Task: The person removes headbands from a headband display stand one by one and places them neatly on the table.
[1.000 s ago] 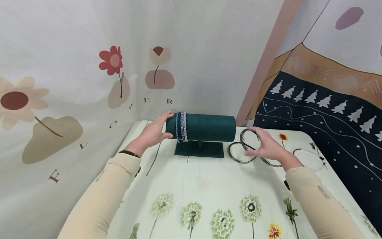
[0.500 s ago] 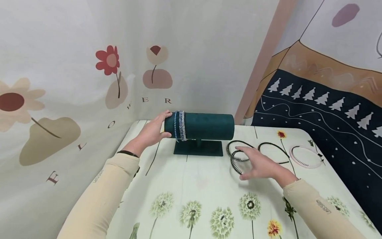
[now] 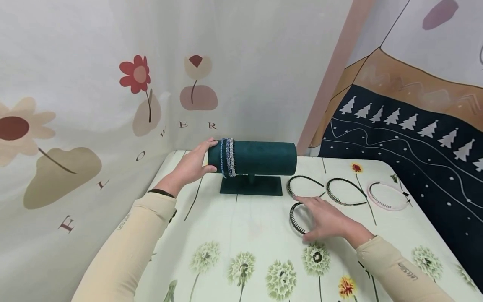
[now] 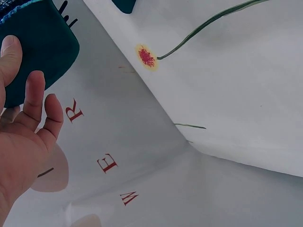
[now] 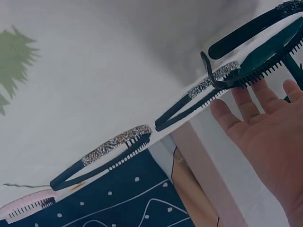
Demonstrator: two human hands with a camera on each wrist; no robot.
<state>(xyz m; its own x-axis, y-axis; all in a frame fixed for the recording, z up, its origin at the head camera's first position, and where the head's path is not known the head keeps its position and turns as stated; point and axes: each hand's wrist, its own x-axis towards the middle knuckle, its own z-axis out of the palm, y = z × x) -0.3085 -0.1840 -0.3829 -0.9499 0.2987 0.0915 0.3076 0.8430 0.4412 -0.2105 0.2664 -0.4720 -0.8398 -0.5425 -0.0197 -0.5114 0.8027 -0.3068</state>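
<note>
A dark green padded roll on a flat base, a headband stand point(image 3: 266, 158), stands at the back of the table. Several blue and silver glittery headbands point(image 3: 228, 157) circle its left part. My left hand point(image 3: 188, 167) grips the stand's left end, thumb in front and fingers over the top. In the left wrist view, the stand's end point(image 4: 54, 52) lies against those fingers. My right hand point(image 3: 326, 220) holds a black toothed headband point(image 3: 292, 217) by its ends, curve facing left, low over the table. The right wrist view shows its teeth point(image 5: 265, 71) near the fingertips.
Right of the stand lie two black headbands, the nearer one point(image 3: 289, 186) and another point(image 3: 332, 195), then a pink headband point(image 3: 377, 201). A flower-print cloth covers the table point(image 3: 241, 226). Printed curtains point(image 3: 260, 84) hang close behind and at both sides.
My right hand has brought the black headband down and toward me, away from the others beside the stand. The left hand keeps its grip on the stand's end.
</note>
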